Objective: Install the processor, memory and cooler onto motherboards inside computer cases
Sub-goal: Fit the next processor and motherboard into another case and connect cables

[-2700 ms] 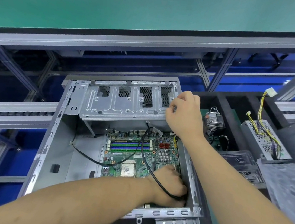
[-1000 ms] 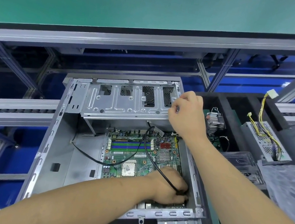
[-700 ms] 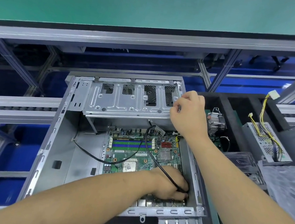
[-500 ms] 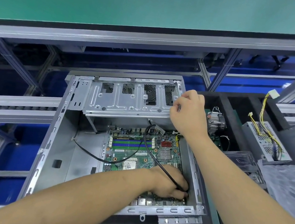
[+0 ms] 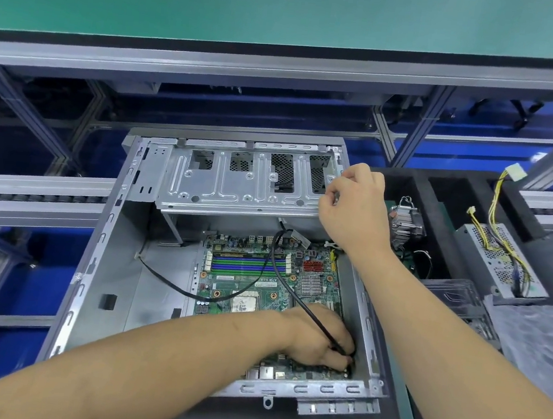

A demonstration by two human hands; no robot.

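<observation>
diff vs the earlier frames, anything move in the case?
Barely. The left hand edged slightly toward the near right corner of the green motherboard, still gripping the black cable by its end. The right hand stays curled at the right edge of the grey metal drive cage. The open grey computer case has not moved.

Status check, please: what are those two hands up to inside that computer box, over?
Left hand grips black cable low over motherboard. Right hand grips drive cage edge. Cooler waits outside case. Cable crosses memory slots.
</observation>
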